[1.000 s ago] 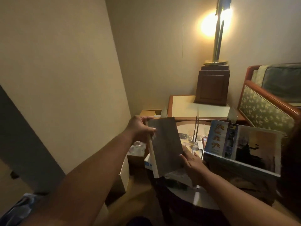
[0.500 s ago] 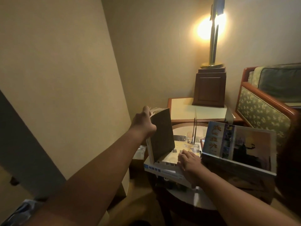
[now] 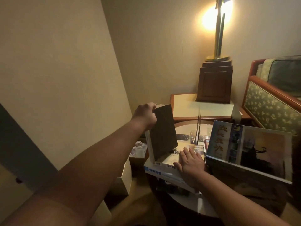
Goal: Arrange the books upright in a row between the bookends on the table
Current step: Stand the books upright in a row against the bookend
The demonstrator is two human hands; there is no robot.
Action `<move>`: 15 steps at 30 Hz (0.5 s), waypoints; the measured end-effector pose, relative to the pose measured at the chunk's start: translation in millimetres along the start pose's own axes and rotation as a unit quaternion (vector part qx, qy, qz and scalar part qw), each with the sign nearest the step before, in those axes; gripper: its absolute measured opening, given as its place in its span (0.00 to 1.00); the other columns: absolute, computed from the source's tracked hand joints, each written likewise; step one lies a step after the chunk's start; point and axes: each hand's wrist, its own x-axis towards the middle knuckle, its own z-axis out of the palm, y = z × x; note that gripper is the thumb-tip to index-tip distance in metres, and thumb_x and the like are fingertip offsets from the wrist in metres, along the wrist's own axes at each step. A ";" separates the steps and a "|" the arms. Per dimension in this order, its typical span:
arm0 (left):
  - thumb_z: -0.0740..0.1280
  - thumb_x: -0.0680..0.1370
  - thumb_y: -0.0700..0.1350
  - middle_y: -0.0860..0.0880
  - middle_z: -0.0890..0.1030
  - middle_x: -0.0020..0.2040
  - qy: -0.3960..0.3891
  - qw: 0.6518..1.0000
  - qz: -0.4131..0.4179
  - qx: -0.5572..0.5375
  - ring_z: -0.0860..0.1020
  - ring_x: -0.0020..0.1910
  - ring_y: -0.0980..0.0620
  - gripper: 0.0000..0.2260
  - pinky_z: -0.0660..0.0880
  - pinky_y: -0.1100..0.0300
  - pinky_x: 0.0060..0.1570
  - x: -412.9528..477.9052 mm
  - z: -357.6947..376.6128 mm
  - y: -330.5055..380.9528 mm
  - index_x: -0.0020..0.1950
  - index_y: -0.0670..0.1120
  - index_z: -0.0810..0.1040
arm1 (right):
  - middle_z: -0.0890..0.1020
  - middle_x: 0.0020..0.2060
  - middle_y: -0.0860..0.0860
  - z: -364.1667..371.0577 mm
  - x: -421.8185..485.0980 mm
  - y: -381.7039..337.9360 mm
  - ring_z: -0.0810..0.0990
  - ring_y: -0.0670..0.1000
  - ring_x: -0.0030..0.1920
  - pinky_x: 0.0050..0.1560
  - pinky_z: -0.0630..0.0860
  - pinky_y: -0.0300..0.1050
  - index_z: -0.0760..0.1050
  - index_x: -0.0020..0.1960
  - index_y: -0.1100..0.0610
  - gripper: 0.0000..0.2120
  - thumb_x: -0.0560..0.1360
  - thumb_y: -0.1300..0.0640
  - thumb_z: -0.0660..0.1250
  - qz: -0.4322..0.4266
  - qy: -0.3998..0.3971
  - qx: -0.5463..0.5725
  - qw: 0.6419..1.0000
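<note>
Tilting on its lower edge mid-frame, the dark book (image 3: 163, 132) is standing on the flat stack (image 3: 164, 170), the left grip (image 3: 145, 115) clamping round its top corner. The right grip (image 3: 190, 162), fingers straight, is pressing the stack. Likely light and stiff-covered, it is asking for a hold along the spine.

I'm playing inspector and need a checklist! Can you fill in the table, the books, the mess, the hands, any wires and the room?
Surface: round table, mostly covered.
Job's things: dark book tilted on the flat book stack; picture book leaning at right; clear bookend behind.
Clutter: crinkled plastic, cardboard box.
Hands: left hand grips the dark book's top; right hand lies flat on the stack.
Cables: nothing seen.
Surroundings: lit lamp, armchair, side table.
</note>
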 end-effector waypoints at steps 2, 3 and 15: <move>0.64 0.80 0.39 0.42 0.80 0.66 0.024 0.999 0.015 -0.024 0.79 0.63 0.42 0.20 0.76 0.53 0.63 10.2 3.2 1.5 0.73 0.45 0.74 | 0.45 0.83 0.53 2.0 0.6 0.2 0.41 0.57 0.82 0.80 0.44 0.57 0.44 0.83 0.51 0.68 0.51 0.27 0.09 -0.001 0.006 -0.009 1.000; 0.64 0.80 0.38 0.42 0.80 0.66 0.038 0.998 0.026 -0.032 0.79 0.63 0.42 0.20 0.76 0.53 0.64 16.9 5.3 3.9 0.73 0.44 0.74 | 0.45 0.83 0.53 3.1 0.1 0.1 0.41 0.57 0.82 0.79 0.43 0.57 0.44 0.83 0.51 0.69 0.48 0.28 0.08 0.002 0.009 -0.010 1.000; 0.62 0.82 0.39 0.41 0.81 0.65 0.078 0.994 0.062 -0.048 0.80 0.62 0.41 0.20 0.76 0.52 0.65 101.8 68.3 46.8 0.75 0.44 0.72 | 0.82 0.64 0.58 29.1 6.2 3.3 0.80 0.62 0.65 0.66 0.61 0.59 0.82 0.64 0.56 0.34 0.79 0.33 0.50 -0.001 0.072 0.017 0.997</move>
